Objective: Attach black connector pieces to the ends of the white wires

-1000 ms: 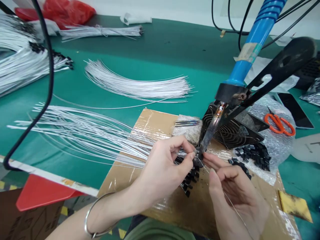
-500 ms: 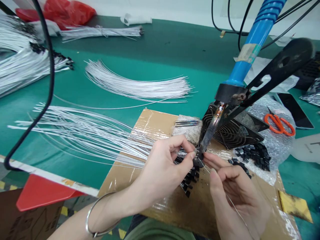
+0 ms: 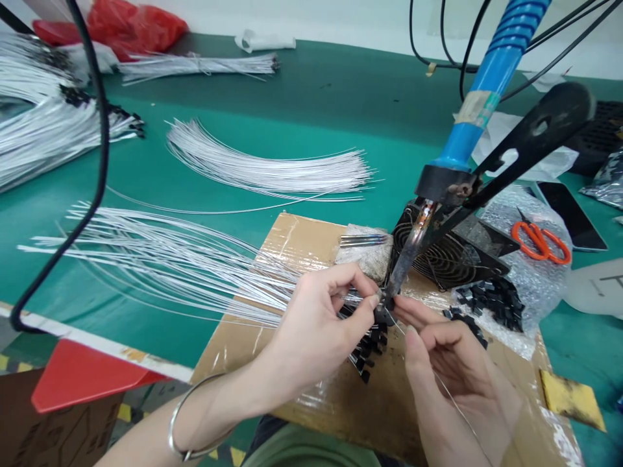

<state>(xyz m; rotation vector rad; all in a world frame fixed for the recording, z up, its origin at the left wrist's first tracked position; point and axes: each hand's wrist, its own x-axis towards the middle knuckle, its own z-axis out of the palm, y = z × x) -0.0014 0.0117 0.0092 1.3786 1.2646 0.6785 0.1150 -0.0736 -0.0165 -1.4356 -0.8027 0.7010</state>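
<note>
In the head view, the left hand (image 3: 318, 331) has its thumb and forefinger brought together in a pinch just beside the dark metal tip (image 3: 403, 263) of a blue-handled soldering iron (image 3: 487, 104); whether anything sits between those 2 digits is too small to tell. The right hand (image 3: 460, 383), half curled, grips a thin silvery wire (image 3: 460, 410) between thumb and fingers, and the wire runs up toward the iron's tip and down across the palm. Under and beside the left hand, a loose fan of thin white wires (image 3: 195, 259) reaches from the green tabletop (image 3: 341, 97) onto a brown cardboard sheet (image 3: 302, 237), with small black connectors (image 3: 367, 344) near the fingers. Beyond the right hand lie a pile of black pieces (image 3: 494, 303) and orange-handled scissors (image 3: 542, 243).
</note>
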